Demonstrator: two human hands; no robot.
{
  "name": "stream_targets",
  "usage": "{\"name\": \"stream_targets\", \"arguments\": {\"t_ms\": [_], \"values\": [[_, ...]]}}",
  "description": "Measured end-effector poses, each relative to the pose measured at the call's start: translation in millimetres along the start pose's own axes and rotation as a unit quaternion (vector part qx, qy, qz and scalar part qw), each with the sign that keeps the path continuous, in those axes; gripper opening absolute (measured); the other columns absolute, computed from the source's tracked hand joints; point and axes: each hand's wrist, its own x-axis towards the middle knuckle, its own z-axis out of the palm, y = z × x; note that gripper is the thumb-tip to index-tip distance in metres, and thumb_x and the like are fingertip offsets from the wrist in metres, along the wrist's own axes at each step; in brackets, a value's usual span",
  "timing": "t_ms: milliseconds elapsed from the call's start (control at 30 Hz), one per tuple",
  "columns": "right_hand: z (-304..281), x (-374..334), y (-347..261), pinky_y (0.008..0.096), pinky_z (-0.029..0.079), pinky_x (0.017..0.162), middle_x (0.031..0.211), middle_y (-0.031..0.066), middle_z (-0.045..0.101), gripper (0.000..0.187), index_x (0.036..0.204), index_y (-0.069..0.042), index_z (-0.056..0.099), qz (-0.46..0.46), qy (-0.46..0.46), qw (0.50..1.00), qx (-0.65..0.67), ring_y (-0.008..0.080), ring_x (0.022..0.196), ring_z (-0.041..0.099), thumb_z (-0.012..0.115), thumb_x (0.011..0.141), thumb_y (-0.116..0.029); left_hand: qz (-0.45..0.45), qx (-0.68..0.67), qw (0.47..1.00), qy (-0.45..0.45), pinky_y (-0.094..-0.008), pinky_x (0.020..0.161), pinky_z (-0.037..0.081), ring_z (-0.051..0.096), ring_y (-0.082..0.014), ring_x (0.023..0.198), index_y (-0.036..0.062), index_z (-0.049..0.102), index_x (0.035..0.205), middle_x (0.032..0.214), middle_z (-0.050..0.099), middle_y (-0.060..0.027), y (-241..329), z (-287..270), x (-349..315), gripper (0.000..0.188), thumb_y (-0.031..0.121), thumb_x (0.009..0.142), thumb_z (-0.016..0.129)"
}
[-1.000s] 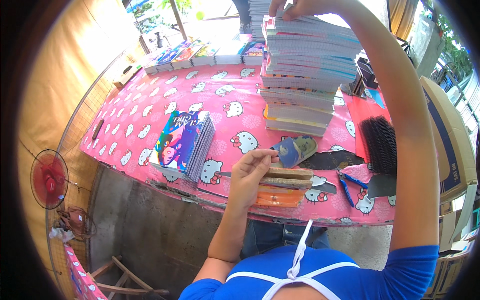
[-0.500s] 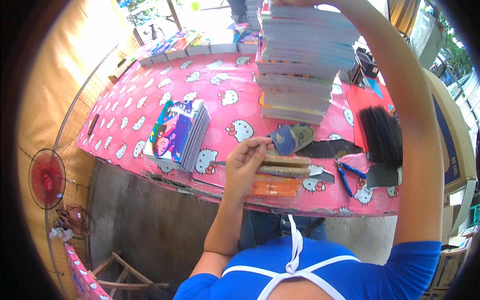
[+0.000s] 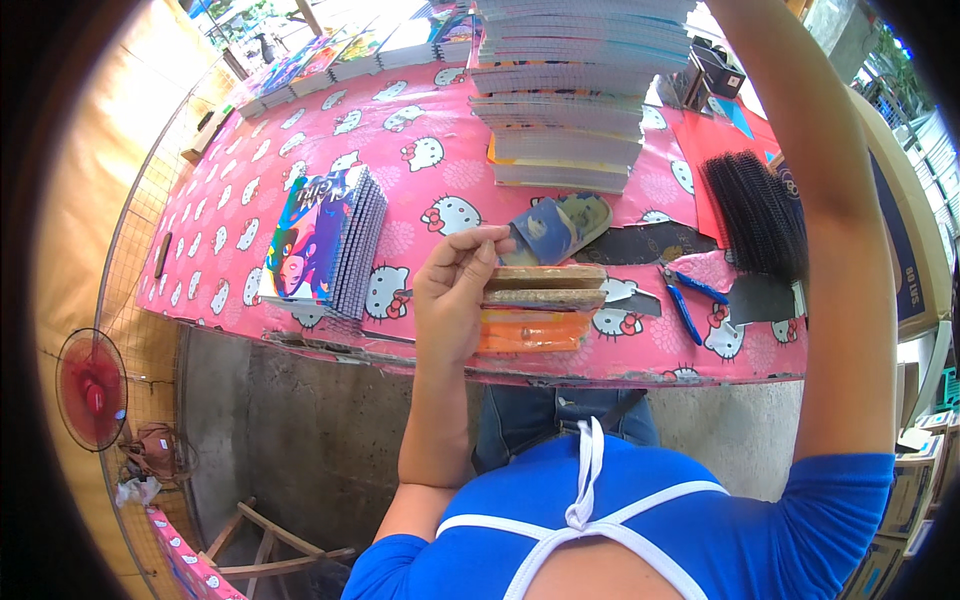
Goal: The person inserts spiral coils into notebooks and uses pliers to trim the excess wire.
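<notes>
My left hand (image 3: 455, 290) is raised at the table's near edge, thumb and fingers pinched together; anything between the fingertips is too small to make out. Just beside the fingertips lies a blue slipper (image 3: 560, 228). A wooden block (image 3: 545, 288) and an orange block (image 3: 535, 332) sit right of this hand. My right forearm (image 3: 840, 200) stretches up along the right side and leaves the picture at the top, so the hand is hidden. It reaches toward the top of a tall stack of notebook pages (image 3: 570, 110), whose top is cut off.
A short pile of spiral-bound notebooks (image 3: 325, 240) stands left on the pink tablecloth (image 3: 220, 270). Blue-handled pliers (image 3: 685, 305) and a bundle of black binding coils (image 3: 752, 215) lie right. More notebooks (image 3: 385, 55) line the far edge. A red fan (image 3: 92, 390) stands left.
The view has shifted, so the table and its things sit higher and a little further left. My right hand has passed out of the top of the picture. My left hand stays pinched.
</notes>
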Motion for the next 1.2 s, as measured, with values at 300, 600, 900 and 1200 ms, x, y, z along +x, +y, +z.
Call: {"name": "stream_targets", "arguments": {"t_ms": [300,600,900,1200], "values": [[13,-7,15,0.0362,0.048,0.07,0.081,0.0117,0.066,0.012,0.081,-0.008,0.07,-0.023,0.114,0.992,-0.043,0.0241,0.078,0.062,0.064,0.071,-0.01,-0.021,-0.192,0.978,-0.074,-0.0437,0.093,0.05,0.061,-0.0304,0.104,-0.0042,0.048,0.122,0.119,0.055,-0.0225,44,-10,35,0.032,0.017,0.098,0.048],[30,-3,69,0.0354,0.049,0.065,0.071,0.0111,0.065,0.013,0.078,-0.005,0.071,0.039,0.123,0.98,0.151,0.0228,0.07,0.063,0.07,0.066,-0.009,-0.058,-0.183,0.979,-0.064,-0.0424,0.093,0.05,0.061,-0.028,0.104,-0.0029,0.054,0.114,0.112,0.06,-0.0185,25,-9,38,0.023,0.011,0.095,0.051],[-10,-11,56,0.0313,0.047,0.059,0.066,0.0079,0.066,0.022,0.072,-0.003,0.071,0.33,-0.005,0.93,0.165,0.0153,0.064,0.061,0.078,0.067,-0.024,0.113,0.074,0.991,0.014,-0.034,0.088,0.047,0.059,-0.0201,0.103,0.0022,0.055,0.116,0.115,0.059,-0.0114,79,30,74,0.027,0.017,0.093,0.056],[-18,-38,84,0.034,0.046,0.068,0.082,0.0088,0.063,0.023,0.091,-0.004,0.067,0.177,0.012,0.962,0.207,0.0187,0.075,0.059,0.07,0.073,-0.018,0.108,-0.091,0.981,-0.135,-0.0345,0.082,0.05,0.06,-0.0264,0.098,-0.0005,0.046,0.118,0.111,0.058,-0.0161,135,86,127,0.04,0.025,0.092,0.06]]}}
